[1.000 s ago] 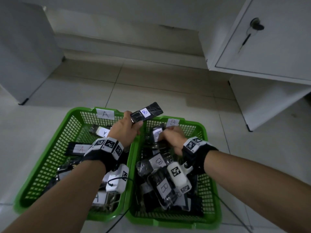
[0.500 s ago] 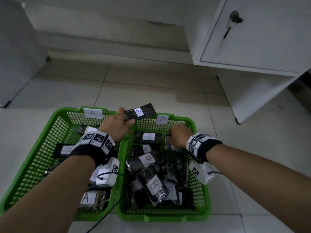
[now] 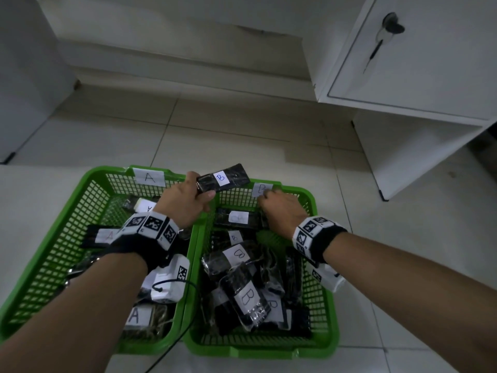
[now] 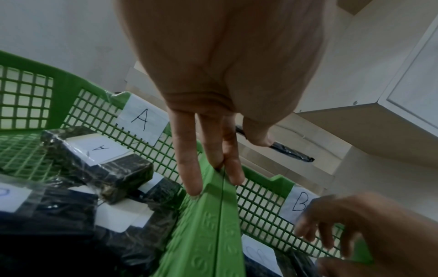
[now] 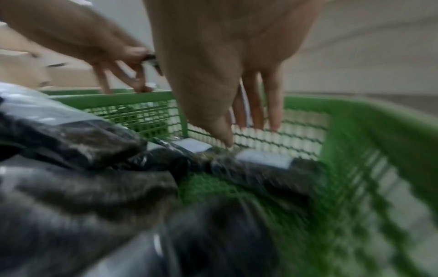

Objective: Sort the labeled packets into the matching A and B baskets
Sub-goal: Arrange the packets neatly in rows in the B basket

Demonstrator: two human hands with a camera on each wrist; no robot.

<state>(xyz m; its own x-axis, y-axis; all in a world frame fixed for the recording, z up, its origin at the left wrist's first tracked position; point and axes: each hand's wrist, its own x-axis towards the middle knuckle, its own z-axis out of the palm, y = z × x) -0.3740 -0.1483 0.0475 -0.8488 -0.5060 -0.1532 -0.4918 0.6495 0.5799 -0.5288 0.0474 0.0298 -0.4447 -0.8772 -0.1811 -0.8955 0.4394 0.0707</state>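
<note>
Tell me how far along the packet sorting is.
Mostly done: the A basket holds A-labeled packets, the B basket holds B ones. In hand: the left hand has a grip on a B packet above the baskets' far rims. Left: drop it into B. The right hand holds nothing.

The light is dim and flat, with a greenish-grey cast and soft shadows on the floor (image 3: 242, 146) under the cabinet (image 3: 419, 76). The head view is sharp in the middle, its straight lines bowing toward the edges. The left wrist view is fairly sharp, though the right hand (image 4: 369, 230) at its lower corner is smeared. The right wrist view is heavily motion-blurred: basket (image 5: 379, 150) mesh and packets (image 5: 94, 187) streak, with pale glare on the plastic wrap.
</note>
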